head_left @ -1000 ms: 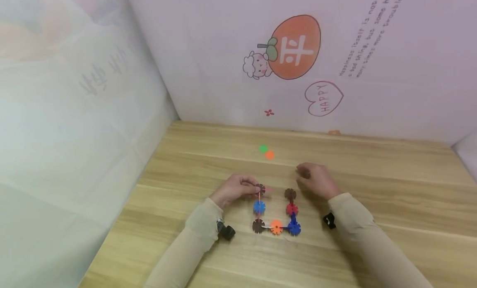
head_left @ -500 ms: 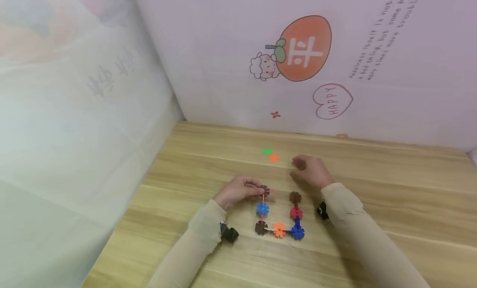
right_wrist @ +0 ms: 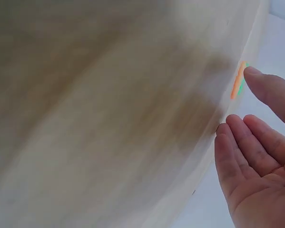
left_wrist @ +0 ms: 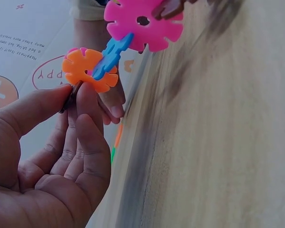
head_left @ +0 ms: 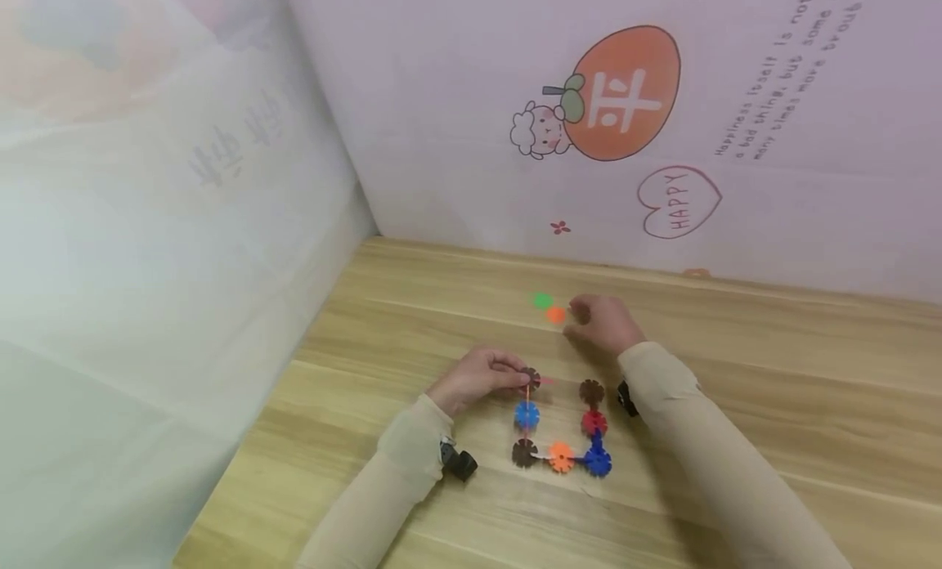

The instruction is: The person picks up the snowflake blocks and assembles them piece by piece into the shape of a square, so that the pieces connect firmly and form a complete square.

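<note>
My left hand (head_left: 482, 378) pinches a dark brown notched disc (head_left: 531, 378) between thumb and forefinger, at the far left end of a linked chain of plastic discs. In the left wrist view, an orange disc (left_wrist: 80, 66), a blue disc (left_wrist: 113, 56) and a pink disc (left_wrist: 142, 26) join on beyond the fingertips. The U-shaped chain also has an orange disc (head_left: 561, 457), a dark blue disc (head_left: 598, 460) and a red disc (head_left: 594, 423). Beside a loose orange disc (head_left: 556, 315), my right hand (head_left: 607, 322) holds nothing, thumb and fingers apart. A loose green disc (head_left: 542, 301) lies against the orange one.
The wooden table (head_left: 412, 307) meets a printed cloth wall (head_left: 456, 144) at the back and another pale cloth (head_left: 184, 307) on the left. Each wrist carries a small black camera (head_left: 459, 463).
My right hand has moved left and away from me, close to the loose orange disc. The left hand keeps its pinch on the brown disc. The head view has shifted slightly.
</note>
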{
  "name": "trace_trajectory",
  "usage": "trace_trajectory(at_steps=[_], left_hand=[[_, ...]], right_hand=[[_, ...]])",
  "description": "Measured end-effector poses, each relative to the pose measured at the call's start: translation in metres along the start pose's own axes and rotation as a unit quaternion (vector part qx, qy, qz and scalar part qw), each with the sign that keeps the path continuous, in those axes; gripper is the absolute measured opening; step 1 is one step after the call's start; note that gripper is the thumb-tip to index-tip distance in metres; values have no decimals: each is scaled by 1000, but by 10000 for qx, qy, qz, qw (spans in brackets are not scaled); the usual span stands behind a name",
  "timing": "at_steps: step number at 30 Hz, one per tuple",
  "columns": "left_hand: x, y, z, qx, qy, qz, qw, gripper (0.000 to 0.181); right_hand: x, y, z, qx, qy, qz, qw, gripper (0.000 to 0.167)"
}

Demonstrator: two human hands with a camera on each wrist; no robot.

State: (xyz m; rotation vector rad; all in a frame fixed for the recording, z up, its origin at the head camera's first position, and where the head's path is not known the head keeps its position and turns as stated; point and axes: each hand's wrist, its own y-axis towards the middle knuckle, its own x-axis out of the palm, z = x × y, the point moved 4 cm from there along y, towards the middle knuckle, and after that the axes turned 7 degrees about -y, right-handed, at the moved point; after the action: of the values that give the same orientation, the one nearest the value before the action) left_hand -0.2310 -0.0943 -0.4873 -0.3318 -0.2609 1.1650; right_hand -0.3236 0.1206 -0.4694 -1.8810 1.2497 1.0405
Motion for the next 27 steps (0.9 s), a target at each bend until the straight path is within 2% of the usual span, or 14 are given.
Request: trace_trajectory(at_steps=[5, 10, 17, 25, 27], left_hand=[[4, -1, -2, 3, -83, 3, 10000, 21], [6, -2, -2, 13, -117, 24, 9999, 22], [8, -2, 0, 27, -100, -20, 9999, 23], [6, -3, 1, 5, -66, 48, 10000, 23], [5, -3, 2, 12, -21, 74, 10000, 24]], right_hand=[[4, 9, -6, -160, -399, 39, 9991, 50], [6, 13, -8, -173, -562, 110, 9982, 43], [7, 10, -7, -206, -432, 40, 9988, 38], [5, -3, 4, -705, -126, 240, 9971, 32], [5, -9, 7, -728, -18, 258, 9970, 29]])
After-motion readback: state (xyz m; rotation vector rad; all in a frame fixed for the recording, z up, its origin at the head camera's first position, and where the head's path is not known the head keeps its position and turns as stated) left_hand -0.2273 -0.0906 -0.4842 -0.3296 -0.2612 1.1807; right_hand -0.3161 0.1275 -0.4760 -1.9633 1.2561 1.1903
